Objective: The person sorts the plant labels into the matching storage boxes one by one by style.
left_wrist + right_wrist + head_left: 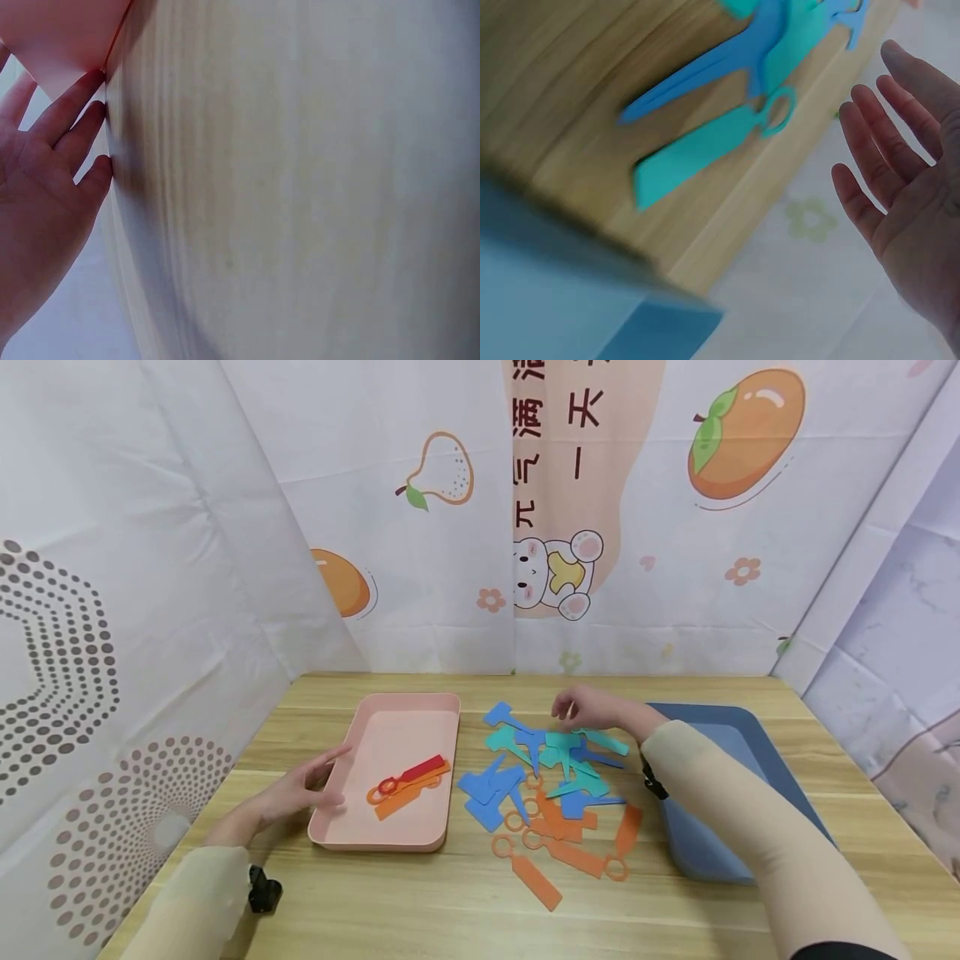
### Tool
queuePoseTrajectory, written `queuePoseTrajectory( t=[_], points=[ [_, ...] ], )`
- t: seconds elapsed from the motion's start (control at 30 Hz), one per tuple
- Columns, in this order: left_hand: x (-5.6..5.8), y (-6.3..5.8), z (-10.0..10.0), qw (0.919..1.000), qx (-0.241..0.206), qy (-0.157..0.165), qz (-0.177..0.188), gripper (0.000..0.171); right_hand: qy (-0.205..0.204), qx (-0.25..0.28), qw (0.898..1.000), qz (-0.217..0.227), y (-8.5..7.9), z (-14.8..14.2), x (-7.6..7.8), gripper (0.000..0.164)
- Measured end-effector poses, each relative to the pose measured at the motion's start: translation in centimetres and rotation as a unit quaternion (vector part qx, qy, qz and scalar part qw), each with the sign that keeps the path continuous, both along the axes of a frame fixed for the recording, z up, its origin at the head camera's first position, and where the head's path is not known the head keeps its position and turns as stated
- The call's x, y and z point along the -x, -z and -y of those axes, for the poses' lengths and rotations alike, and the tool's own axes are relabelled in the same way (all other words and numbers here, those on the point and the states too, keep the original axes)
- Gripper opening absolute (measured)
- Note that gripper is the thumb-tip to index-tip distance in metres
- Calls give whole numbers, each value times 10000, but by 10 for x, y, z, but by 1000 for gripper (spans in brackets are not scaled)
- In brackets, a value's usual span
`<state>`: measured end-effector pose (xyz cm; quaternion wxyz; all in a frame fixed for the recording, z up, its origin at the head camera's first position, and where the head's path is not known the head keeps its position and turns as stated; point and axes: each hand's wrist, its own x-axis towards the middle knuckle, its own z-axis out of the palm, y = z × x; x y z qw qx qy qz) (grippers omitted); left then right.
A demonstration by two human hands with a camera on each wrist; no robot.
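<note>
My left hand [292, 785] rests at the left side of the pink tray [405, 722], its fingers fairly straight and spread along the rim. Inside that tray lie a red ring-ended tag [423, 768] and orange tags [396, 803]. Over the far edge of a pile of flat plastic pieces hovers my right hand [592, 708], its fingers loosely bent around nothing. Nearest to it is a teal tag with a ring end [697, 154], beside a blue T-shaped piece [712, 71]. Teal T-shaped pieces [506, 737] and more blue ones [491, 785] overlap in the pile.
Several orange ring-ended tags [536, 882] lie at the near side of the pile. A blue tray [720, 835] stands on the right, partly hidden under my right forearm. Behind the wooden table [390, 902] hangs a printed white curtain [450, 568].
</note>
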<state>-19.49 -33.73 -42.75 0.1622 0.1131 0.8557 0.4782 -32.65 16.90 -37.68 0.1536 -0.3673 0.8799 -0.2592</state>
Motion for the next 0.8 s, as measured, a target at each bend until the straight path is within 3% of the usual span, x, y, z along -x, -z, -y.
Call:
queuePoseTrajectory(
  t=[0.23,0.37,0.6,0.8],
  points=[
    [0,0,-1,10000,6,2,-19,87,295,-142,9994,80,7,-31,-3,25],
    [0,2,0,10000,-19,8,-36,87,400,-352,9985,-96,11,-43,-6,26],
    [0,5,1,10000,-82,7,-38,87,854,-653,9940,209,20,-47,-7,27],
    [1,5,1,9999,-13,66,-119,87,905,-643,9938,81,28,-49,-6,27]
  ],
)
